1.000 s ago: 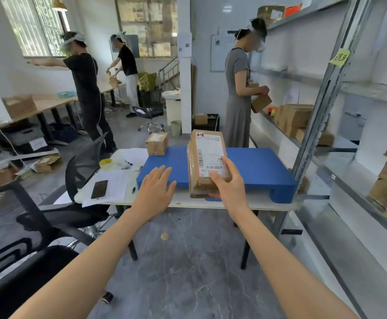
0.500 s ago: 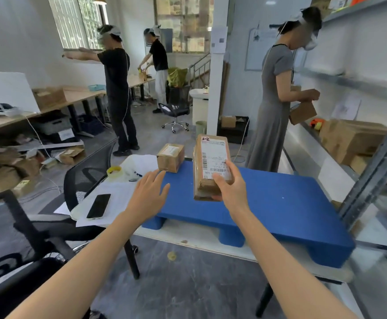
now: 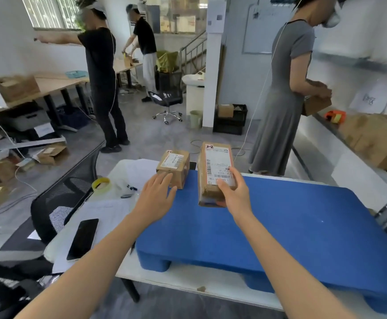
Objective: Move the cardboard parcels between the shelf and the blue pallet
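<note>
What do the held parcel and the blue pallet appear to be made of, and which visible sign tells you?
Held parcel: brown matt cardboard, by its colour and folded edges, with a white paper label. Blue pallet: probably moulded plastic, given uniform colour, rounded corners and one-piece feet; matt, finely textured top.

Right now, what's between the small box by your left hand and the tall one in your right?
Only a bare strip of the blue pallet, seen in the head view, separates the small box from the tall box the right hand grips.
</note>
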